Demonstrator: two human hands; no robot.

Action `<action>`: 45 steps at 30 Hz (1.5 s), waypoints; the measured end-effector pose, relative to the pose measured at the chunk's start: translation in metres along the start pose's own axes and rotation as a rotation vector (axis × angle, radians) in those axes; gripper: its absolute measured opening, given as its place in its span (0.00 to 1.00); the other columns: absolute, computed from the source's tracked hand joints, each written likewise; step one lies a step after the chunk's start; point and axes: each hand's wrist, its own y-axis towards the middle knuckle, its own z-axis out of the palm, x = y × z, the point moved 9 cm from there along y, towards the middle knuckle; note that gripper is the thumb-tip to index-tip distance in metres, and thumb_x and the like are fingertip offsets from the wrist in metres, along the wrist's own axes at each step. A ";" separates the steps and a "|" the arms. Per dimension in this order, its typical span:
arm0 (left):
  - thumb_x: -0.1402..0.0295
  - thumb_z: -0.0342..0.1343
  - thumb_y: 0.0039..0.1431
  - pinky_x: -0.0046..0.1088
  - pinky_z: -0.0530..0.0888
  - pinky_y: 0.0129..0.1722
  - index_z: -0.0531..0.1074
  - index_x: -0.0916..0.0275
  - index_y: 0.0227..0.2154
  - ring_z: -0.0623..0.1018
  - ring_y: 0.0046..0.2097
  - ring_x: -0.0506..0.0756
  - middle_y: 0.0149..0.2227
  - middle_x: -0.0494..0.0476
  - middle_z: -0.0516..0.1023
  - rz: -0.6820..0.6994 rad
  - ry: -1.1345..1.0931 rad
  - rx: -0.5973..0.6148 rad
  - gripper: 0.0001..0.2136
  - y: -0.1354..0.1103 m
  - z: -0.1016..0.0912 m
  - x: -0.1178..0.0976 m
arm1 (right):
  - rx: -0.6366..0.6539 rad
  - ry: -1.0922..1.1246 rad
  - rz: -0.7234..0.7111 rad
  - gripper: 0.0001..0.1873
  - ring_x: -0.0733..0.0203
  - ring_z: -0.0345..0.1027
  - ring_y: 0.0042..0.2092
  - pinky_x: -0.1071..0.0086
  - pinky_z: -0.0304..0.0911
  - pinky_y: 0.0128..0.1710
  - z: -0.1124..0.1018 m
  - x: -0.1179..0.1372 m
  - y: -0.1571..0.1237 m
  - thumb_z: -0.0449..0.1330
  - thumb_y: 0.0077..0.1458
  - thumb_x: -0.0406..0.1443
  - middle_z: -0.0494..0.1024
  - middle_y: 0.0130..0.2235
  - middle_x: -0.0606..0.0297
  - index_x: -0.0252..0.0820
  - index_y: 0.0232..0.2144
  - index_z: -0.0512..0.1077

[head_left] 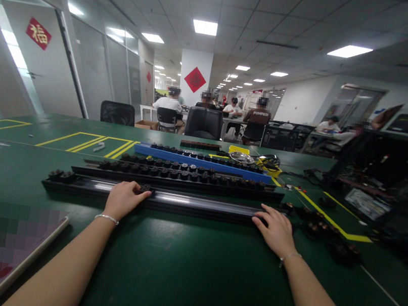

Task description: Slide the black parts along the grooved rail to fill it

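Your left hand (pixel 123 201) is half curled, fingertips on a small dark block (pixel 145 189) atop the long black rail (pixel 200 204) lying crosswise before you, grip unconfirmed; your right hand (pixel 274 231) lies flat, holding nothing, on its right end, apparently steadying it.

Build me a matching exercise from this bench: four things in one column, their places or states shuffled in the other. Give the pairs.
Things:
1. left hand
2. right hand
3. blue rail
4. metal bowl

Places or states:
A. far side of the bench, by the yellow tray
B. flat and open on the right end of the near black rail
C. third long rail back from the person
D. curled on a small black part on the near black rail

Pairs: 1-D, 2-B, 3-C, 4-A
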 end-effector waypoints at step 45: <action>0.50 0.51 0.49 0.33 0.67 0.45 0.76 0.59 0.27 0.73 0.42 0.58 0.33 0.57 0.77 0.131 -0.116 -0.023 0.18 -0.001 0.003 -0.013 | -0.022 -0.004 -0.006 0.24 0.52 0.56 0.56 0.51 0.47 0.54 0.001 -0.001 0.000 0.45 0.53 0.54 0.68 0.54 0.65 0.52 0.36 0.74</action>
